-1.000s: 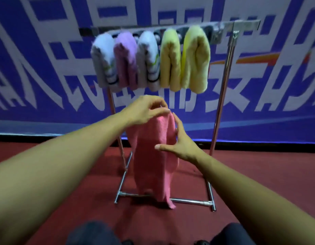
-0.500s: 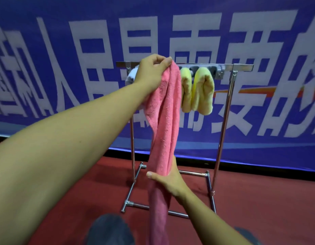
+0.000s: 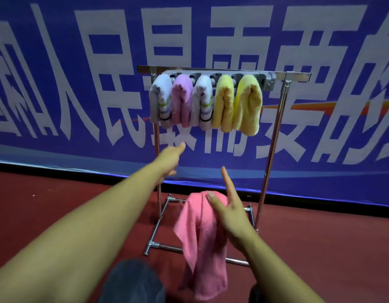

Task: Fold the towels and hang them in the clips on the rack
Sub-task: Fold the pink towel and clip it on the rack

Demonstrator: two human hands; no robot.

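Over the right hand (image 3: 230,217), below the level of the rack's crossbar, the pink towel (image 3: 202,232) now hangs doubled, its fold draped across the thumb side of the palm and its two ends trailing down toward the red floor (image 3: 58,204). Half a second earlier the left hand (image 3: 169,159) was holding the towel's top edge high in front of the clips while the right hand steadied it lower down; the left hand has since let go and the towel has dropped into a fold carried by the right hand alone. That suggests the folding step is about done and the hanging step comes next.

The right hand is spread, index finger pointing up and thumb laid against the cloth, so the towel rests on it more than it is gripped. The left hand, empty and loosely open with fingers extended, reaches forward and up toward the rack (image 3: 274,149), well short of the hanging row.

Above both hands five folded towels already fill the clips: white towel (image 3: 163,97), lilac towel (image 3: 182,99), a second white one, and two yellow towels (image 3: 246,103). A free clip (image 3: 269,80) appears to remain at the bar's right end, up and to the right of the right hand.
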